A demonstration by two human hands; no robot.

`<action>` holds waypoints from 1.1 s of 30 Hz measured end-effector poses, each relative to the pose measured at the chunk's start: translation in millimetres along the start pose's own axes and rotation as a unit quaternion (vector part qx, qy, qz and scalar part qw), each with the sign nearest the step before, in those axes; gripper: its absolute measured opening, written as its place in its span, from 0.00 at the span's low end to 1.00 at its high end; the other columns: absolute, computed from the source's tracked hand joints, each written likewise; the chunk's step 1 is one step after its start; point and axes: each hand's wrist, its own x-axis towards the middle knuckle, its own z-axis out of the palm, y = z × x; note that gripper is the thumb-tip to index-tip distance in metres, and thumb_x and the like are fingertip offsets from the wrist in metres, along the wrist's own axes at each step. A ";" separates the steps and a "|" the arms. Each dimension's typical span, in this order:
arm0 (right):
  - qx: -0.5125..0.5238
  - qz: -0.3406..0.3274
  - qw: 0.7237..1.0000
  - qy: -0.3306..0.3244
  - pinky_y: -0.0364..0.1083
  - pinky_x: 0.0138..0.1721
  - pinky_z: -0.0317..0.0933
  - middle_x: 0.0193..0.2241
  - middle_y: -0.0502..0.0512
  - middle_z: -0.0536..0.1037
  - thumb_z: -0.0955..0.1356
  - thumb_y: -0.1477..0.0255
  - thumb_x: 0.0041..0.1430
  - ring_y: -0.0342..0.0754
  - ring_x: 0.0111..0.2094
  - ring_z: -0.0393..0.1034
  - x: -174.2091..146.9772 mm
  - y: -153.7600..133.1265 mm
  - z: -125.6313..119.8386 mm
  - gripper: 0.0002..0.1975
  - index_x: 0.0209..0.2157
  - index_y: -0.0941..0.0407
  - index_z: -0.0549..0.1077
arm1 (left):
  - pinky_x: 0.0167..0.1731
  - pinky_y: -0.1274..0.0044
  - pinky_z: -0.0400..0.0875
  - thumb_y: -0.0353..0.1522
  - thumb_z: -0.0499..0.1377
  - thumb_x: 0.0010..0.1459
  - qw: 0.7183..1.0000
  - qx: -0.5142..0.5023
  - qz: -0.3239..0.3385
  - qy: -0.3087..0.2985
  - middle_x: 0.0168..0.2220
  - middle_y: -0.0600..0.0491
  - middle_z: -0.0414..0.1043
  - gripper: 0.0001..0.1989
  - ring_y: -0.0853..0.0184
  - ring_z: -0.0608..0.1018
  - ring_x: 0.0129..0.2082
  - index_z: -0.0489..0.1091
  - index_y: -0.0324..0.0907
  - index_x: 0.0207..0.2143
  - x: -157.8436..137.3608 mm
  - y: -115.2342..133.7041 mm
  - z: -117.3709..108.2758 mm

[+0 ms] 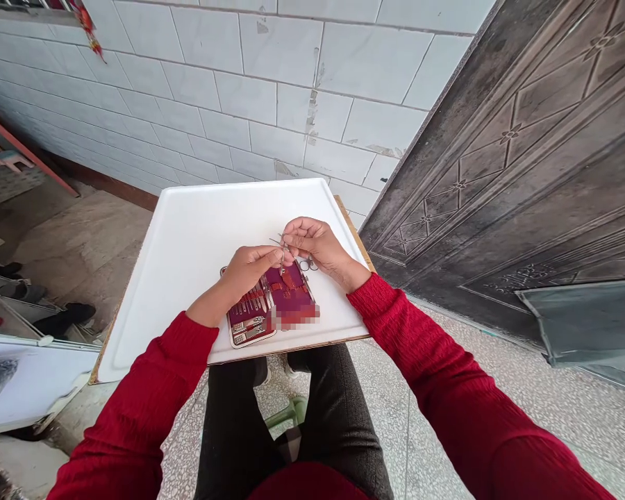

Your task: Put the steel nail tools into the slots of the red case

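Note:
Thumb and fingers of my left hand [255, 266] pinch a thin shiny metal tool [283, 255] above an open manicure case. My right hand [313, 243] meets it at the same spot, with its fingertips closed on the tool's upper part. Fine metal ends cross between the hands; the exact kind of tool is too small to make out. Below lies the manicure case [292, 300] with purple lining and red straps. Its left half carries nail clippers [250, 328] and several slim metal tools [253, 300]. Ring handles of scissors [308, 264] show beside my right wrist.
The case rests on a white tabletop [203, 215] with a raised rim and wooden edge. Behind it is a tiled wall [281, 55]; a dark carved door [473, 160] stands to the right. A green stool [286, 414] shows between my legs.

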 end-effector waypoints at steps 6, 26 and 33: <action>0.008 0.012 0.999 -0.044 0.38 0.19 0.52 0.26 0.47 0.78 0.82 0.55 0.43 0.37 0.22 0.65 -2.4 -3.0 2.7 0.25 0.35 0.55 0.75 | 0.52 0.64 0.78 0.49 0.65 0.59 0.998 -0.041 -0.019 -0.040 0.37 0.47 0.85 0.19 0.60 0.84 0.41 0.82 0.43 0.32 -2.1 6.2 2.4; -0.085 0.030 0.995 0.030 0.38 0.16 0.50 0.21 0.50 0.77 0.81 0.61 0.45 0.37 0.18 0.64 4.6 4.2 -13.8 0.18 0.27 0.58 0.76 | 0.46 0.69 0.73 0.38 0.58 0.65 0.939 0.309 0.041 0.143 0.44 0.52 0.85 0.13 0.58 0.82 0.44 0.82 0.46 0.38 5.0 -6.2 -11.4; -0.142 0.070 0.987 0.010 0.38 0.16 0.52 0.16 0.49 0.75 0.80 0.67 0.45 0.38 0.17 0.64 4.5 8.1 -19.6 0.14 0.27 0.60 0.78 | 0.36 0.70 0.67 0.34 0.55 0.68 0.872 0.481 0.046 0.079 0.41 0.53 0.83 0.12 0.60 0.81 0.42 0.77 0.45 0.34 2.0 -6.5 -23.7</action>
